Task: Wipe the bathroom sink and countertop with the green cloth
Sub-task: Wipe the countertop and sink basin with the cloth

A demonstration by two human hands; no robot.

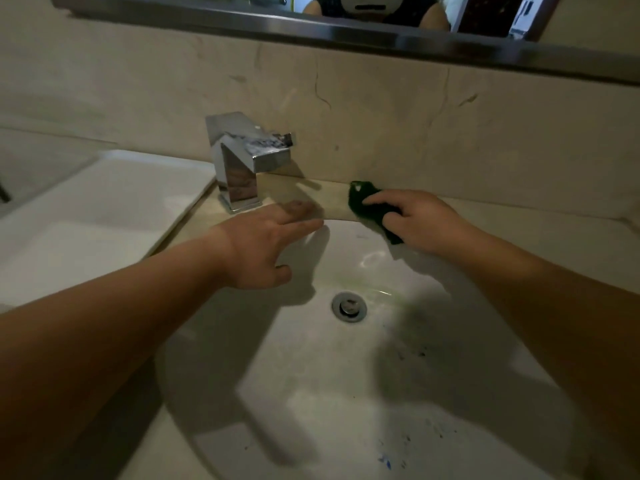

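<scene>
Head view: a green cloth (pixel 367 203) sits on the tabletop (pixel 311 197) at the back rim of the white sink (pixel 311 375), gripped under the curled fingers of the right hand (pixel 422 223), while the left hand (pixel 263 247), fingers straight and spread, is held over the rim near the tap (pixel 242 168).

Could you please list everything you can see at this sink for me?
Crumpled dark green cloth: one, green, countertop right of tap.
Round white ceramic basin: one, white, centre.
Round metal drain: one, silver, basin bottom.
Square chrome tap: one, silver, behind basin.
Beige stone countertop: one, beige, around basin.
White rectangular fixture: one, white, far left.
Steel-framed mirror: one, grey, top.
Left hand: one, open, near tap.
Right hand: one, holding cloth.
</scene>
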